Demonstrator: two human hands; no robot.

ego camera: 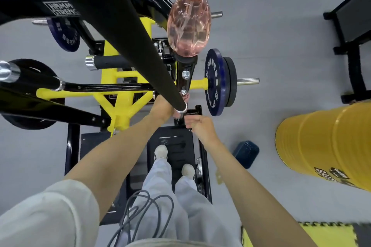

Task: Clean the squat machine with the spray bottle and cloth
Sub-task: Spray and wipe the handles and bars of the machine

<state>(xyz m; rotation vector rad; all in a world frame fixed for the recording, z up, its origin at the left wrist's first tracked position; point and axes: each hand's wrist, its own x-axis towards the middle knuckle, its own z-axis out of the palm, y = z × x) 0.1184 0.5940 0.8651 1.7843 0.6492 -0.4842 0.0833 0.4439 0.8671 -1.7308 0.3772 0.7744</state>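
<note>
Padded bar (124, 26) — hides left hand (163, 106) fingers, state unclear | right hand (199, 126) fingers clench squat machine (118, 104) | spray bottle (188, 26) well apart

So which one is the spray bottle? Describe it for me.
Find the yellow-and-black squat machine, then the blue weight plate on its right side. The spray bottle shows just above that plate: the only clear pink thing, with a grey head.

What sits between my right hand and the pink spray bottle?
Head view: a black bolted bracket lies between the right hand and the spray bottle. The long black bar ends just beside the hand.
</note>
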